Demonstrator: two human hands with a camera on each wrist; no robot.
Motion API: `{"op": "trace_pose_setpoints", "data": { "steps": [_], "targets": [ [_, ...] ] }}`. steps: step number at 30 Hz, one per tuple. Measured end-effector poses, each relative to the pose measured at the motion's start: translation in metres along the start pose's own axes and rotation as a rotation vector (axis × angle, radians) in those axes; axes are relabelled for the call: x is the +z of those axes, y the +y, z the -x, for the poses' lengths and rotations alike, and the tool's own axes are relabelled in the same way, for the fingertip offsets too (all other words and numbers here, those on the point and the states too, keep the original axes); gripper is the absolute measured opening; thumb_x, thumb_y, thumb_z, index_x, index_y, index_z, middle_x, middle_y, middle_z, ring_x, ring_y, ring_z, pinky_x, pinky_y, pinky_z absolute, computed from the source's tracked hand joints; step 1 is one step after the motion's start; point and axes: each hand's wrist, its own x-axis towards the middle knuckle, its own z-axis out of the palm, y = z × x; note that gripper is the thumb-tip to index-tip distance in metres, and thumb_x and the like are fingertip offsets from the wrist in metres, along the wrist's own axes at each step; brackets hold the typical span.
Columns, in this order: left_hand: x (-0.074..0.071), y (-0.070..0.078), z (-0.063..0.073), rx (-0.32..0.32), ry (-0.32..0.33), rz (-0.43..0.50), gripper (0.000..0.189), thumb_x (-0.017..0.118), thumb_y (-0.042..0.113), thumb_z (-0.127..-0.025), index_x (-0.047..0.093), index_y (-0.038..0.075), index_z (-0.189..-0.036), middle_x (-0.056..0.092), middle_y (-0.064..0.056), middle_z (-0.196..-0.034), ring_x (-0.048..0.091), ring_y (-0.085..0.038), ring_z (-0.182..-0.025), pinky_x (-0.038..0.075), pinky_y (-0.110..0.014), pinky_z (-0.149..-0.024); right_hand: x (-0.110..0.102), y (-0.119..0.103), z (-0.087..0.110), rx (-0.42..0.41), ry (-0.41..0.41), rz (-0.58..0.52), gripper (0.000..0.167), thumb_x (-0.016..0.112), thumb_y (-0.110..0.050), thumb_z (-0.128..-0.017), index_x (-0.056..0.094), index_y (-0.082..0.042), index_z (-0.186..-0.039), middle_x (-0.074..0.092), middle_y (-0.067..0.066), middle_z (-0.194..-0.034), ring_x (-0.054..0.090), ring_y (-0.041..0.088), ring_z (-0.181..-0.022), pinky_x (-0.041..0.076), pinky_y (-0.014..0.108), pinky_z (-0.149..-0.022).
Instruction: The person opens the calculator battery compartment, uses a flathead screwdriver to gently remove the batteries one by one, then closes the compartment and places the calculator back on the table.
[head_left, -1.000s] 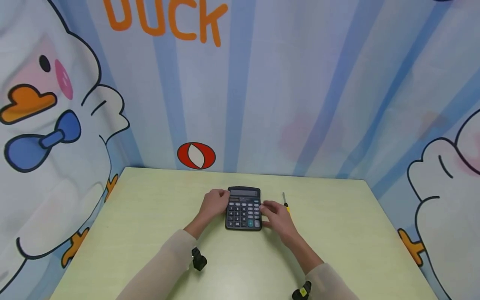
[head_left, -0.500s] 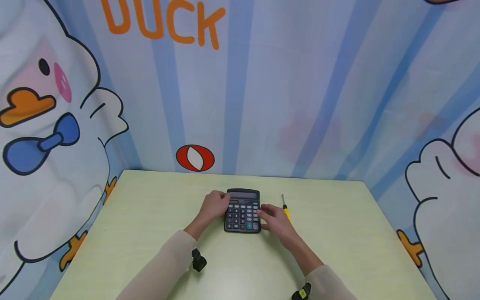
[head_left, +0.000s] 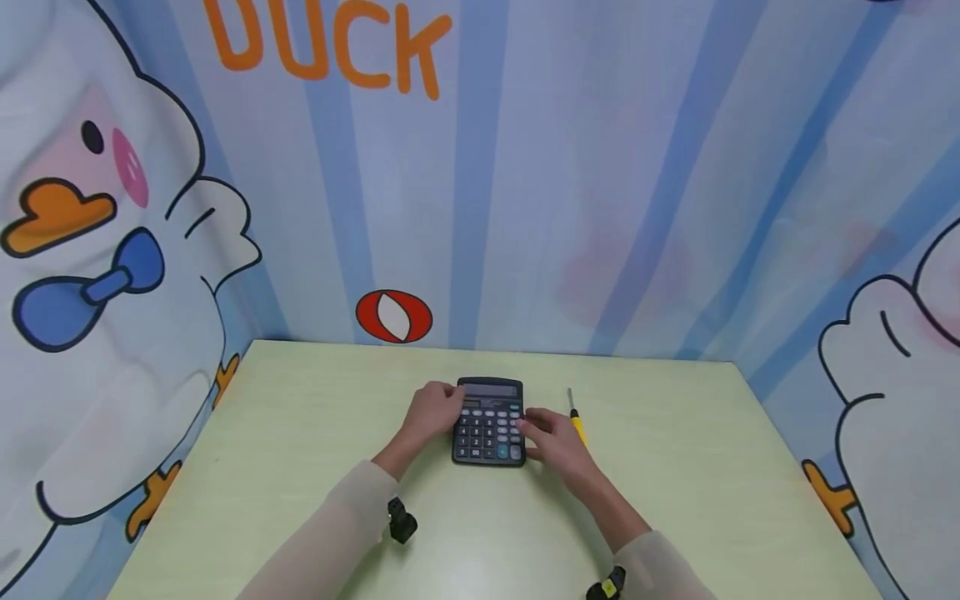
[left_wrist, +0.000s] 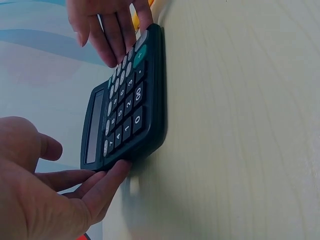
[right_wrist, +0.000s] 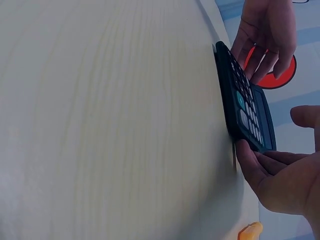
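Note:
A black desk calculator (head_left: 489,421) lies face up on the pale table, its display at the far end. My left hand (head_left: 435,406) is at its upper left edge; in the left wrist view the fingers (left_wrist: 107,187) reach along that edge while the thumb is raised apart from it. From the other side, my right hand (head_left: 558,442) touches the right edge. Its fingers (right_wrist: 250,160) extend to the calculator's side in the right wrist view, with the thumb lifted away. Just beyond the right hand lies a screwdriver (head_left: 576,421) with a yellow handle, partly hidden by that hand.
The light wood-grain table (head_left: 322,375) ends at the back against a blue and white striped cloth (head_left: 540,167) with cartoon ducks. Small black wrist devices, one a left wrist camera (head_left: 402,521), sit by both sleeves.
The head view has shifted slightly. Both hands stay at the calculator's sides, and the right thumb has moved a little nearer the lower keys. The calculator keeps its place.

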Motion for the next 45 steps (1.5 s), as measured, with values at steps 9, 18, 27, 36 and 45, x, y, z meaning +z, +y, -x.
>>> {"op": "trace_pose_setpoints", "data": {
  "steps": [9,18,27,36,45],
  "targets": [
    [-0.0007,-0.0008,0.0003,-0.011,-0.005,-0.003,0.050,0.052,0.035,-0.110,0.067,-0.004,-0.138,0.073,-0.016,-0.119,0.066,-0.024,-0.096,0.059,-0.037,-0.081,0.0018,0.0024,-0.0016,-0.010,0.003,0.029,0.053,0.063,-0.023,-0.108,0.051,0.003,-0.153,0.059,0.022,-0.148,0.063,0.032,-0.128,0.062,0.038,-0.091],
    [-0.0031,-0.0015,0.0008,-0.001,-0.012,0.005,0.050,0.053,0.035,-0.110,0.067,-0.004,-0.137,0.073,-0.016,-0.120,0.066,-0.024,-0.098,0.059,-0.038,-0.084,0.0037,0.0015,-0.0016,-0.007,0.008,0.044,0.053,0.063,-0.024,-0.108,0.051,0.002,-0.153,0.059,0.020,-0.149,0.063,0.032,-0.129,0.061,0.037,-0.091],
    [-0.0029,-0.0041,-0.0011,0.001,-0.029,0.002,0.051,0.053,0.036,-0.110,0.066,-0.005,-0.139,0.073,-0.016,-0.117,0.066,-0.023,-0.092,0.058,-0.034,-0.076,0.0062,0.0008,0.0013,0.001,0.026,0.073,0.057,0.065,-0.027,-0.107,0.050,0.002,-0.154,0.057,0.021,-0.151,0.061,0.034,-0.131,0.061,0.038,-0.093],
    [-0.0032,-0.0050,-0.0024,0.009,-0.045,0.017,0.049,0.053,0.033,-0.110,0.066,-0.006,-0.137,0.072,-0.014,-0.112,0.066,-0.021,-0.086,0.057,-0.032,-0.069,0.0068,0.0003,0.0016,0.007,0.022,0.050,0.057,0.064,-0.027,-0.108,0.049,0.003,-0.154,0.055,0.022,-0.152,0.060,0.034,-0.132,0.060,0.039,-0.095],
    [-0.0075,0.0037,0.0031,0.034,-0.036,0.035,0.050,0.052,0.035,-0.111,0.066,-0.004,-0.138,0.071,-0.013,-0.107,0.065,-0.020,-0.079,0.055,-0.030,-0.063,0.0033,-0.0014,-0.0012,0.009,0.013,-0.018,0.052,0.060,-0.025,-0.110,0.050,0.003,-0.153,0.058,0.021,-0.149,0.061,0.034,-0.131,0.062,0.038,-0.091]
  ]
}}
